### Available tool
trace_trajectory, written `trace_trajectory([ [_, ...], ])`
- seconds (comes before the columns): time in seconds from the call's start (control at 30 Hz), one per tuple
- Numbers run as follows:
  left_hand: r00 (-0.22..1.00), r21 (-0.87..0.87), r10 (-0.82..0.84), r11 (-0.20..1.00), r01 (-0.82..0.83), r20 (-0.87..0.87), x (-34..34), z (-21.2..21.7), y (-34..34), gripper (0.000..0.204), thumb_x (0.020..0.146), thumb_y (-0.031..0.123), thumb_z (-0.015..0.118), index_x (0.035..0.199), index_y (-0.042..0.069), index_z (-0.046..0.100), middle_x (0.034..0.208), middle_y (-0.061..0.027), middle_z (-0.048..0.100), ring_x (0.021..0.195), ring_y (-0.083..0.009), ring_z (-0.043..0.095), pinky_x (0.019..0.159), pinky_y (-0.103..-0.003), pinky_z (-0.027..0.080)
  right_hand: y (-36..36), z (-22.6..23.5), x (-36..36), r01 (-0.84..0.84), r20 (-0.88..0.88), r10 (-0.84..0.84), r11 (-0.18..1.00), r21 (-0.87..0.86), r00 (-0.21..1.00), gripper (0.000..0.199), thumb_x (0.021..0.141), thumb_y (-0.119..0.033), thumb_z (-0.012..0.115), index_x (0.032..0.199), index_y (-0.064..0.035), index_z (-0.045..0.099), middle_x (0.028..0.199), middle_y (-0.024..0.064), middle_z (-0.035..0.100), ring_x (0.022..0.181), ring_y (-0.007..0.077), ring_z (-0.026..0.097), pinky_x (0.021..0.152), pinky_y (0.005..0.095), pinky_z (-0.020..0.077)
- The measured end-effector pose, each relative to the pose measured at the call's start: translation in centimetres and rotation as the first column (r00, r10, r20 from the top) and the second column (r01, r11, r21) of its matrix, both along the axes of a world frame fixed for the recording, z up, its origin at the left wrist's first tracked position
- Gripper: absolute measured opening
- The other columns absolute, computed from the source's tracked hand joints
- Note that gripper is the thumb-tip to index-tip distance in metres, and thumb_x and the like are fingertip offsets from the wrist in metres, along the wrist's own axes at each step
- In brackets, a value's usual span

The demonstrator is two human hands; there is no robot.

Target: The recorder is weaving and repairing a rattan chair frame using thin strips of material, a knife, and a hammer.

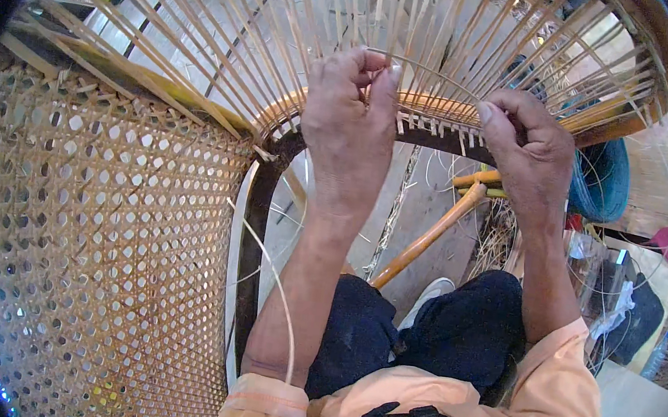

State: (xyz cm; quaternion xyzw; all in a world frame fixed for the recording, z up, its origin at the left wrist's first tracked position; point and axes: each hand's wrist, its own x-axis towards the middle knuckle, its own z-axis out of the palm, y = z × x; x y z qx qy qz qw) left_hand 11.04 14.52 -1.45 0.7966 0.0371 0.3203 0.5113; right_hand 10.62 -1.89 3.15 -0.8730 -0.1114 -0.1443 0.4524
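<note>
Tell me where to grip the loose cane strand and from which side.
Pinch the loose cane strand on its free arc between the left hand and the right hand, coming from above, on the near side of the upright strands. There it bows clear of the frame rail; elsewhere it seems threaded among them.

One head-worn fisheye view looks steeply down, close over the person's raised hands and lap. A cane chair frame (266, 225) fills the upper and left picture; straight edges bend toward the dark round rim.
</note>
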Motion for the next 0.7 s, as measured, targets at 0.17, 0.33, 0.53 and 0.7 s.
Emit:
trace_trajectory([
  [0.17,0.991,-0.175,-0.131,0.977,0.123,-0.035,-0.3,0.4,0.6,0.012,0.086,0.011,0.064,0.092,0.002,0.058,0.080,0.0023,0.053,0.070,-0.0050,0.048,0.062,-0.020,0.042,-0.5,-0.4,0.1,0.017,0.066,-0.015,0.999,-0.031,0.998,0.007,0.082,-0.009,0.061,0.080,-0.0027,0.062,0.066,0.0036,0.058,0.057,0.0075,0.052,0.054,0.0239,0.0430],
  [0.33,0.991,-0.143,-0.129,0.981,0.131,0.025,-0.2,-0.5,1.2,0.011,0.087,0.009,0.062,0.094,0.003,0.057,0.081,0.0032,0.053,0.070,-0.0040,0.047,0.062,-0.019,0.042,-0.2,0.4,-0.3,0.022,0.001,-0.021,0.999,-0.034,1.000,0.006,0.081,-0.008,0.061,0.079,-0.0029,0.060,0.067,0.0053,0.058,0.058,0.0101,0.055,0.055,0.0252,0.0440],
  [0.53,0.996,0.013,-0.031,0.999,0.030,0.081,-0.6,-1.0,0.6,0.012,0.088,0.008,0.060,0.098,0.002,0.059,0.083,-0.0012,0.057,0.070,-0.0078,0.053,0.064,-0.022,0.045,-0.1,-0.5,0.8,-0.071,0.157,0.085,0.993,-0.094,0.984,0.005,0.080,-0.009,0.060,0.081,-0.0041,0.060,0.069,0.0101,0.059,0.059,0.0189,0.059,0.057,0.0287,0.0464],
  [0.7,0.964,0.420,0.122,0.882,-0.215,0.236,-0.3,0.1,0.9,0.017,0.087,0.009,0.060,0.102,0.001,0.061,0.085,-0.0068,0.061,0.072,-0.0133,0.058,0.064,-0.027,0.048,0.4,-0.3,1.1,-0.069,0.143,0.084,0.992,-0.109,0.986,0.005,0.081,-0.009,0.060,0.082,-0.0045,0.060,0.069,0.0104,0.059,0.060,0.0188,0.060,0.057,0.0285,0.0466],
])
